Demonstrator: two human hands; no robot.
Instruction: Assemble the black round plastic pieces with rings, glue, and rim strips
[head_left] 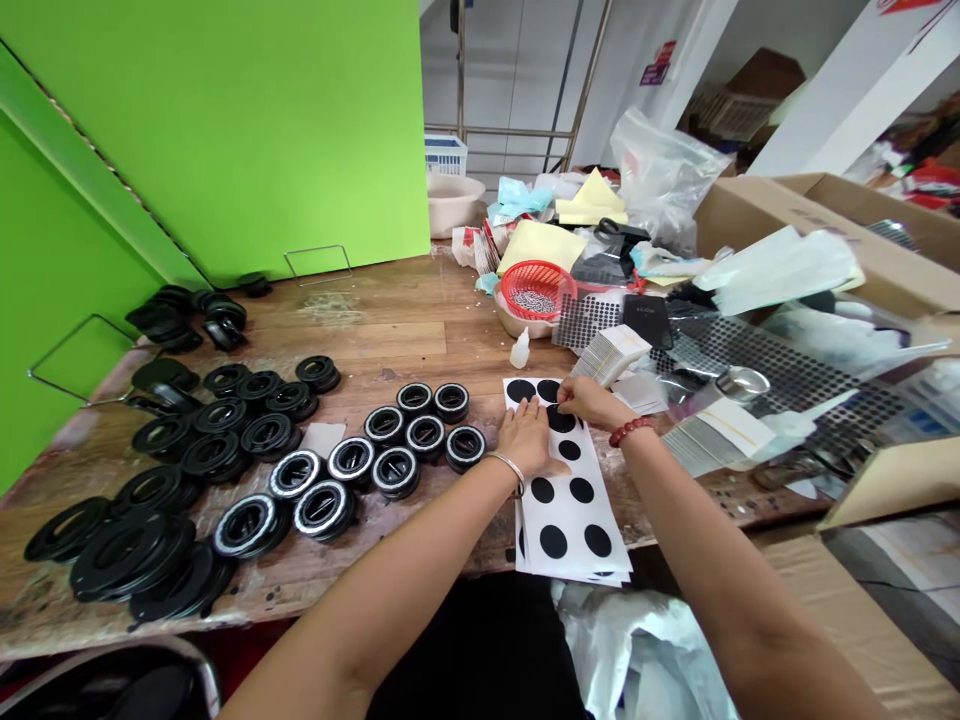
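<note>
A stack of white sheets with round black stickers (571,500) lies at the table's near edge. My left hand (527,437), a silver bangle on its wrist, rests flat on the sheet's upper part, fingers stretched out. My right hand (590,400), with a red bead bracelet, pinches at a black sticker (559,418) near the sheet's top. Left of the sheet sit several round black rings with silver rims (397,440).
Plain black rings (150,545) are heaped at the left of the wooden table (390,330). A red basket (536,288), a small glue bottle (520,349), perforated sheets (780,365), card stacks (619,350), plastic bags and a cardboard box (832,225) crowd the right. A green wall (225,130) stands behind.
</note>
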